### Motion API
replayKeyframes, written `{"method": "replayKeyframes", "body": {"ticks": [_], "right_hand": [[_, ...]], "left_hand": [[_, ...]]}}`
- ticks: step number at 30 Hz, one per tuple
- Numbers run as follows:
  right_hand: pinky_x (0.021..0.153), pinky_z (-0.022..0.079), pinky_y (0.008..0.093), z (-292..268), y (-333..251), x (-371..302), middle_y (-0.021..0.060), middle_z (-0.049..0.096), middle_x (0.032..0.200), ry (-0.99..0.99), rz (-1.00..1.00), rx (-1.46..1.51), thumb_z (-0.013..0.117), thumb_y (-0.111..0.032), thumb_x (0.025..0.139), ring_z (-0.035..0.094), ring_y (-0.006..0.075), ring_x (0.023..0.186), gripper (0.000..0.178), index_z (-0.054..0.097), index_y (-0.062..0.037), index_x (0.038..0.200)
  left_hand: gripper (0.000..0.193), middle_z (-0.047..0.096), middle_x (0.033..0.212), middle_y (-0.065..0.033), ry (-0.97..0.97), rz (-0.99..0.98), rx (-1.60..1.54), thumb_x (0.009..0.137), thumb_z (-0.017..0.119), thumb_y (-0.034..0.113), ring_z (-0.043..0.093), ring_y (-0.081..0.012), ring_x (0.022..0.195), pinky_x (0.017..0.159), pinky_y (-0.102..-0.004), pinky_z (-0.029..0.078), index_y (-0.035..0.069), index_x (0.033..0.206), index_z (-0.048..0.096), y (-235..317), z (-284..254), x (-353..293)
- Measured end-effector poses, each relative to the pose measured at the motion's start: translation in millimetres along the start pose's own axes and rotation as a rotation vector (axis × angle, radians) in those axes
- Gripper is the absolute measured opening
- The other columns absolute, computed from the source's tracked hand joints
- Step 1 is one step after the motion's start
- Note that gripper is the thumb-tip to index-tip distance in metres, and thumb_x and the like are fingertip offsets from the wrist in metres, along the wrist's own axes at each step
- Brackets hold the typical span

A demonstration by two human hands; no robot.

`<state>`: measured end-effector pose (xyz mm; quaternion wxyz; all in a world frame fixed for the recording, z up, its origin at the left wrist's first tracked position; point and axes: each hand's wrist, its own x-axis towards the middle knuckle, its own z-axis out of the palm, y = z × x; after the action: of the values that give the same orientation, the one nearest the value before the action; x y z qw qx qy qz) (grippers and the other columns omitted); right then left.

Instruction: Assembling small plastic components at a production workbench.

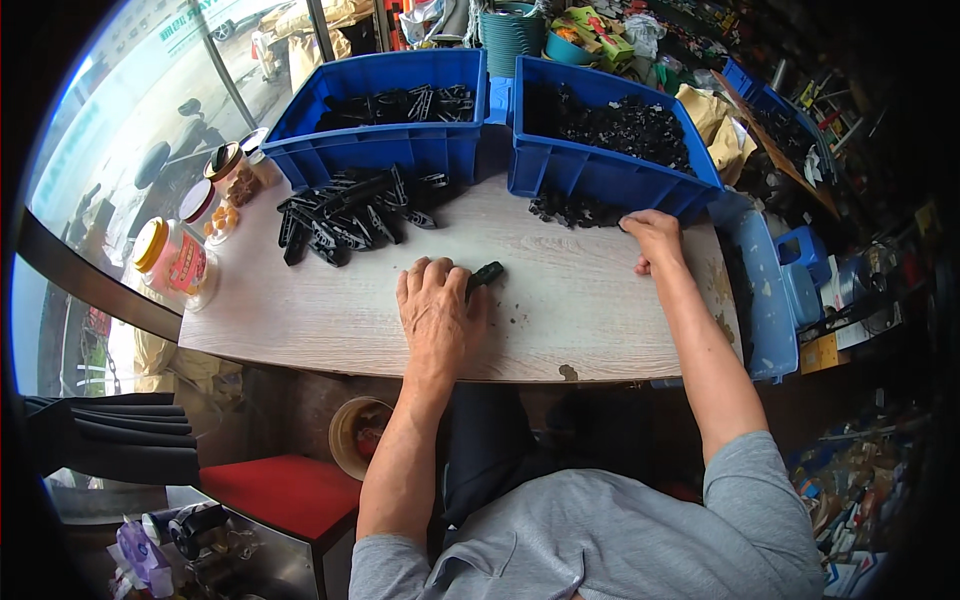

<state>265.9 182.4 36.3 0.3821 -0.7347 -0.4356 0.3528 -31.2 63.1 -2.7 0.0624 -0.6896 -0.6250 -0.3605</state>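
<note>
My left hand rests on the middle of the wooden tabletop, its fingers bent and closed on a long black plastic piece. Only the far end of that piece shows past the thumb side. Off to the right, my right hand reaches to the edge of a small heap of black plastic bits; its fingertips are pinched together, and what they hold is too small to make out. A pile of similar long black pieces lies beyond my left hand.
Two blue bins stand at the back: the left bin holds long black pieces, the right bin small black bits. Lidded jars line the table's left side. A light-blue tub sits by the right edge, a bucket below the front edge.
</note>
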Motion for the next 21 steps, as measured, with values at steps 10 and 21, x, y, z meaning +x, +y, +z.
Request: {"method": "replayKeyframes", "body": {"ticks": [10, 21], "right_hand": [[0.038, 0.048, 0.0308, -10.8, 11.4, 5.3, 0.0027, 0.056, 0.062, -0.050, -0.043, 0.002, 0.071, -0.016, 0.080, 0.047, 0.0114, 0.040, 0.017, 0.070, -0.0043, 0.093], [0.053, 0.057, 0.0354, -19.7, 18.9, -54.4, -0.0025, 0.044, 0.047, -0.233, 0.075, 0.364, 0.071, -0.018, 0.085, 0.049, 0.0103, 0.041, 0.021, 0.062, -0.0043, 0.098]], "left_hand": [[0.021, 0.066, 0.103, -0.0136, 0.173, -0.010, -0.112, 0.080, 0.074, 0.014, 0.058, -0.0351, 0.105, 0.092, -0.0462, 0.045, 0.004, 0.096, 0.067, 3.7, -7.5, 2.3], [0.019, 0.069, 0.085, -0.0065, -0.119, -0.426, -1.035, 0.094, 0.064, 0.009, 0.063, -0.0099, 0.077, 0.071, -0.0234, 0.051, -0.004, 0.109, 0.064, 71.9, 10.6, -33.2]]}}
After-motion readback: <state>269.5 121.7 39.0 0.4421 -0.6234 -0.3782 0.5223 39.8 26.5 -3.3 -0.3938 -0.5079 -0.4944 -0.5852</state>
